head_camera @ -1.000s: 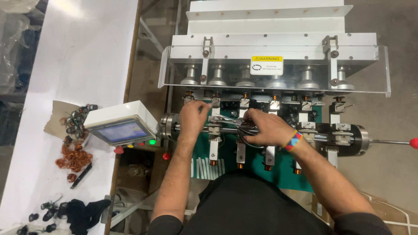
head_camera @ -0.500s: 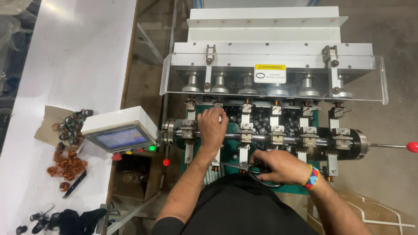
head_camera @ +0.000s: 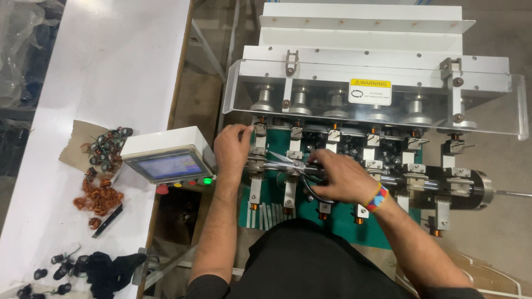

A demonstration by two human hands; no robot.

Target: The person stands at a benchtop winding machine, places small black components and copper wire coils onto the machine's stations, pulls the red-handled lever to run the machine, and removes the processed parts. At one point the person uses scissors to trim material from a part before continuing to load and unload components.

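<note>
The person's right hand (head_camera: pixel 341 177), the one with a bright bead band on the wrist, is closed around a pair of small metal scissors (head_camera: pixel 302 173). The fingers go through the dark loops, and the shiny blades point left, near the left end of the long silver bar (head_camera: pixel 388 180) of the winding machine. The scissors look thin and sharp, and the blades look a little open.

The left hand (head_camera: pixel 233 148) is just beside them. Its fingertips pinch at a small grey clamp (head_camera: pixel 258 145) above the bar. I cannot tell if they hold a wire, it is too thin to see.

The blades are very close to the left fingers, so a slip could nick them or cut the wrong spot.

Farther back stands a clear plastic guard (head_camera: pixel 377 94) over silver spools. Off to the left is a small grey screen box (head_camera: pixel 166 160), and copper wire coils (head_camera: pixel 100 196) lie on the white table (head_camera: pixel 111 66).
</note>
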